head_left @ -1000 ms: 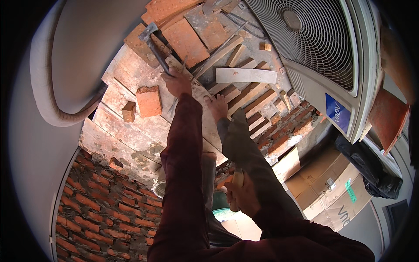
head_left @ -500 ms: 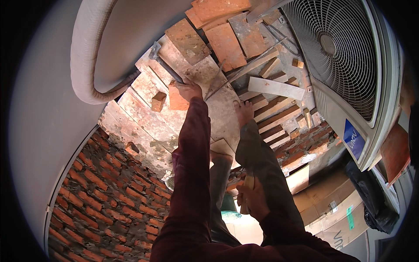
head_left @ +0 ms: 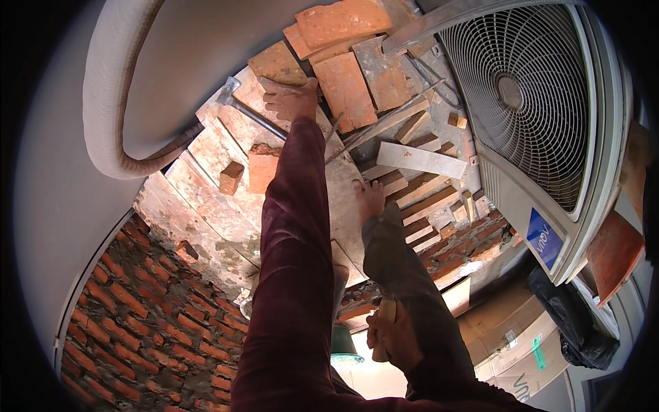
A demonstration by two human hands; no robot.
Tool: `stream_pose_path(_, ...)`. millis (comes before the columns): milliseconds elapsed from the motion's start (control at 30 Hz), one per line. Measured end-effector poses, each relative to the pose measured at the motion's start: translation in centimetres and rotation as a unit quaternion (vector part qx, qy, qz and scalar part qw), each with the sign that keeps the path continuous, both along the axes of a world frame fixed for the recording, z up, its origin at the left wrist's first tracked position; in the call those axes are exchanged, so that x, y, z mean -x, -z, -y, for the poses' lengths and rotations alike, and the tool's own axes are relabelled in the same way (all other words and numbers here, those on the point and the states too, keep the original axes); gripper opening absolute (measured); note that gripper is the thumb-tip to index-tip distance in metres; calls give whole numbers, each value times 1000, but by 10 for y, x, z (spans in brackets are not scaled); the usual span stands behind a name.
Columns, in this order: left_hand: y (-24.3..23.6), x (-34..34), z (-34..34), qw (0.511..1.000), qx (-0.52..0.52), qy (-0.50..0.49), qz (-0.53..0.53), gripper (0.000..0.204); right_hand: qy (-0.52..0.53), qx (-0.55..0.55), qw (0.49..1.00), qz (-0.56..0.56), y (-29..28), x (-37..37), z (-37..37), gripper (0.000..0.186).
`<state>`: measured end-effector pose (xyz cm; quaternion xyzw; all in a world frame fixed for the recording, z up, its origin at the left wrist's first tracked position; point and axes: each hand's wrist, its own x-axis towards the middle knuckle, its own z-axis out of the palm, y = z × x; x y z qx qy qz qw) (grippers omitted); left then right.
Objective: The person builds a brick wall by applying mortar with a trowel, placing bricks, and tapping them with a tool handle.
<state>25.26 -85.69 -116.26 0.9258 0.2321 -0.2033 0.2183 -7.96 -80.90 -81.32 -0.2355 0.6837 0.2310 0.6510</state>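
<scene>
Head view: left grip (head_left: 292, 98) sits released, fingers spread beside rough clay brick (head_left: 274, 63), steel hammer (head_left: 255, 116) below; right grip (head_left: 395, 336) clenches wooden handle (head_left: 387, 312).

patchy light, bright slabs (head_left: 184, 206), black fisheye rim

Brown brick (head_left: 278, 62), hammer (head_left: 255, 117) and pale wooden handle (head_left: 386, 311)
Brick lies flat, far; hammer lies just nearer, head to the left; handle is near, gripped in the right hand (head_left: 398, 336).

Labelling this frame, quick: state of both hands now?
Left hand: open, near the flat orange-brown brick.
Right hand: closed, holding a pale wooden handle.
</scene>
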Motion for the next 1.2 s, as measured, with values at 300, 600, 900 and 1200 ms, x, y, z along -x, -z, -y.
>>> stream_pose_path(300,-125,67,-147,507,753,-331,-259,85,87,29,994,55,6,19,-9,21)
stream_pose_path(600,-404,233,-285,208,900,-273,-269,85,-60,74,926,365,-142,-62,0,31)
stream_pose_path(900,-690,305,-356,467,812,-287,-199,56,-249,-21,834,493,-368,-117,-89,51)
stream_pose_path(1200,-783,368,-491,918,302,11,259,101,-394,119,681,605,-468,-111,-237,38)
